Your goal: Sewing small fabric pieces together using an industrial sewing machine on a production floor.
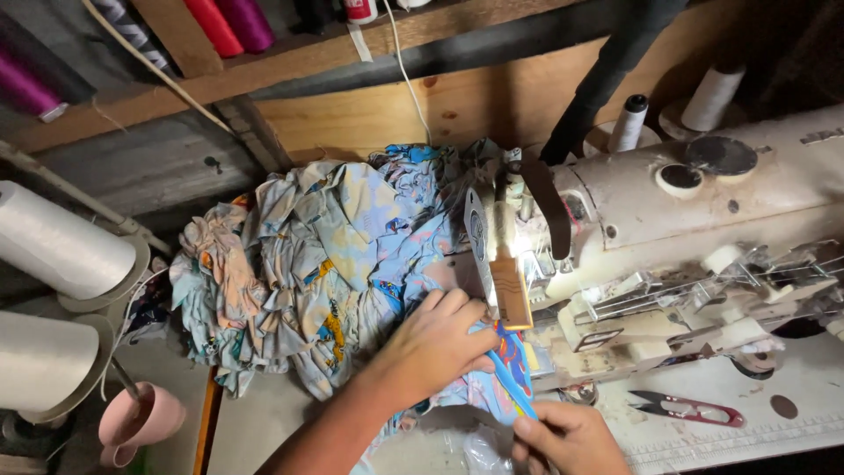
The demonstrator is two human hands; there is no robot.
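My left hand [435,343] lies flat on a piece of light blue printed fabric [505,374], pressing it down beside the sewing machine [703,229] head. My right hand [567,438] pinches the near edge of the same fabric at the bottom of the view. The machine is cream-coloured and worn, with a small lamp lit near its needle area [510,281]. The needle itself is hidden behind the machine's front parts.
A crumpled heap of printed cloth pieces [316,264] fills the table left of the machine. Large white thread cones [61,242] stand at the far left with a pink cup [141,418] below. Small thread snips [681,406] lie on the machine bed. Thread spools [629,123] stand behind the machine.
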